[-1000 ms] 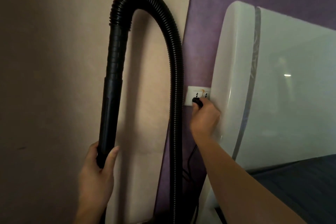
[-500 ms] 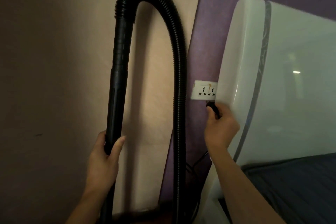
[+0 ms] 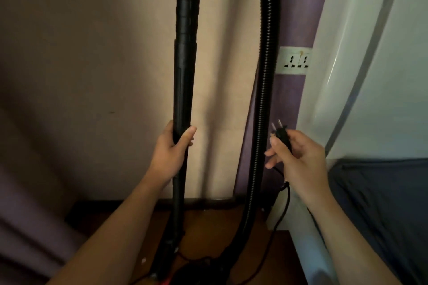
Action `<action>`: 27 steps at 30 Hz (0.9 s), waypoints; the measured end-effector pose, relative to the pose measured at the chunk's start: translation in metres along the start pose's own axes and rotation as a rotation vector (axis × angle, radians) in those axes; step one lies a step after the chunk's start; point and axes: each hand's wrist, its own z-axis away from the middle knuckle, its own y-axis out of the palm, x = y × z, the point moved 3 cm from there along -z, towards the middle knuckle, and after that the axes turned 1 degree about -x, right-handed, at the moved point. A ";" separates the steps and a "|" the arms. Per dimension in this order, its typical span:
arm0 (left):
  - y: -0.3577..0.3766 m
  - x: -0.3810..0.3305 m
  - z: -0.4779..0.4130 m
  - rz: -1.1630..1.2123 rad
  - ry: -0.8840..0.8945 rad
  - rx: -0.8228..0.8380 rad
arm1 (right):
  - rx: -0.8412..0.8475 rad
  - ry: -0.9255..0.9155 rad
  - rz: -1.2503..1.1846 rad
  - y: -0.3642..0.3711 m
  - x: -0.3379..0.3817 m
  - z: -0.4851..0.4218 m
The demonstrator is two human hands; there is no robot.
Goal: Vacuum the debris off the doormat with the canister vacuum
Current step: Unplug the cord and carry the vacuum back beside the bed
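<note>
— While the left hand (image 3: 172, 148) is wrapped round the tube (image 3: 184, 81), what's the right hand (image 3: 298, 157) doing?
— Pinching the plug (image 3: 281, 133), prongs up, well below the wall socket (image 3: 296, 60); its other fingers are loosely spread.
— And the vacuum (image 3: 196, 273)?
— Down on the floor, dim. Its hose (image 3: 264, 76) hangs just beside the tube.

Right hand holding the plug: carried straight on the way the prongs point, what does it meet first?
Likely the corrugated hose, else the purple wall beside the socket; depth is unclear.
</note>
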 end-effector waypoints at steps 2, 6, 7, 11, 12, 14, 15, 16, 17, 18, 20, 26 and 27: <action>-0.007 -0.001 0.004 -0.026 -0.001 -0.023 | 0.114 0.020 -0.024 0.007 -0.004 0.013; -0.029 -0.003 0.008 -0.075 -0.004 -0.092 | 0.310 0.060 -0.034 0.019 -0.022 0.034; -0.036 -0.003 0.012 -0.085 -0.009 -0.109 | 0.354 0.087 -0.044 0.023 -0.026 0.040; -0.056 0.005 0.033 -0.145 -0.047 -0.174 | 0.551 0.204 -0.036 0.052 -0.053 0.080; -0.059 0.007 0.036 -0.157 -0.050 -0.182 | 0.587 0.245 -0.022 0.059 -0.063 0.091; -0.065 0.009 0.039 -0.177 -0.049 -0.189 | 0.653 0.326 0.013 0.075 -0.086 0.114; -0.067 0.010 0.040 -0.185 -0.051 -0.194 | 0.678 0.364 0.034 0.081 -0.096 0.126; -0.069 0.011 0.041 -0.182 -0.058 -0.197 | 0.693 0.408 0.050 0.087 -0.108 0.138; -0.071 0.012 0.041 -0.171 -0.068 -0.196 | 0.693 0.461 0.068 0.091 -0.120 0.150; -0.073 0.013 0.041 -0.153 -0.080 -0.189 | 0.687 0.518 0.082 0.093 -0.131 0.163; -0.075 0.016 0.044 -0.095 -0.108 -0.149 | 0.678 0.622 0.082 0.096 -0.146 0.187; -0.072 0.016 0.057 -0.001 -0.022 0.010 | 0.774 0.424 0.242 0.110 -0.162 0.228; -0.071 0.016 0.058 -0.002 -0.002 0.010 | 0.828 0.313 0.355 0.113 -0.165 0.230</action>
